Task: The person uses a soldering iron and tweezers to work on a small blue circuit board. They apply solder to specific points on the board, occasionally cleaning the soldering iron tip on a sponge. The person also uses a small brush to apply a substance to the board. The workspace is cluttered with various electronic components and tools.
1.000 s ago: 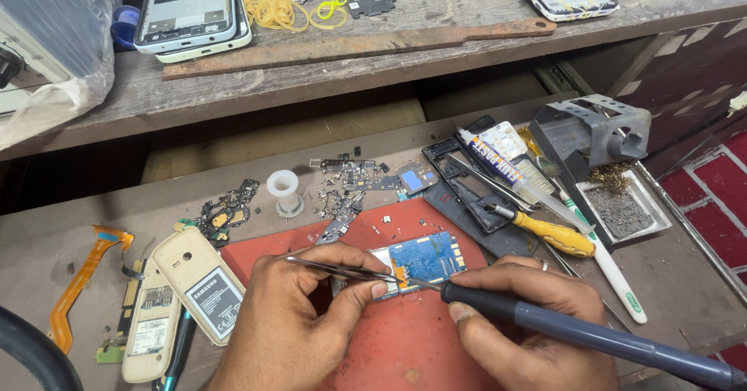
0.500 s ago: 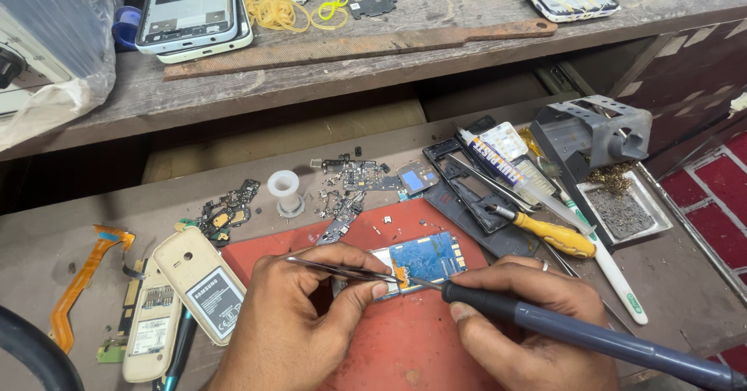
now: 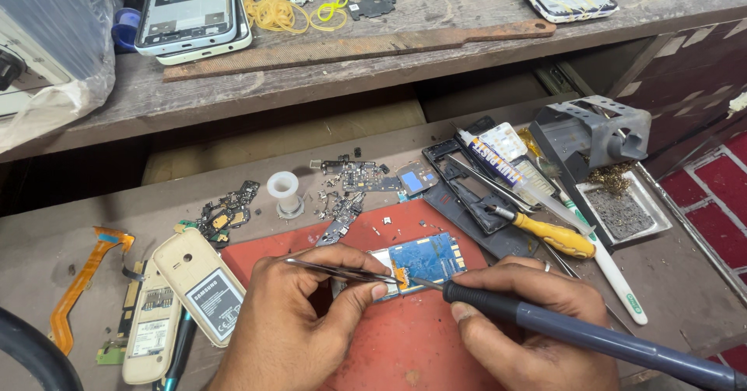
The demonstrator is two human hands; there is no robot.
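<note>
A blue circuit board lies on a red mat in front of me. My left hand grips thin metal tweezers whose tips meet the board's left edge. My right hand holds a dark blue soldering iron like a pen. Its tip touches the same spot on the board, next to the tweezer tips.
Left of the mat lie two cream phone bodies and an orange flex cable. Behind it sit loose small parts and a solder spool. To the right are a yellow-handled screwdriver, a black phone frame and a grey iron stand. Phones rest on the upper shelf.
</note>
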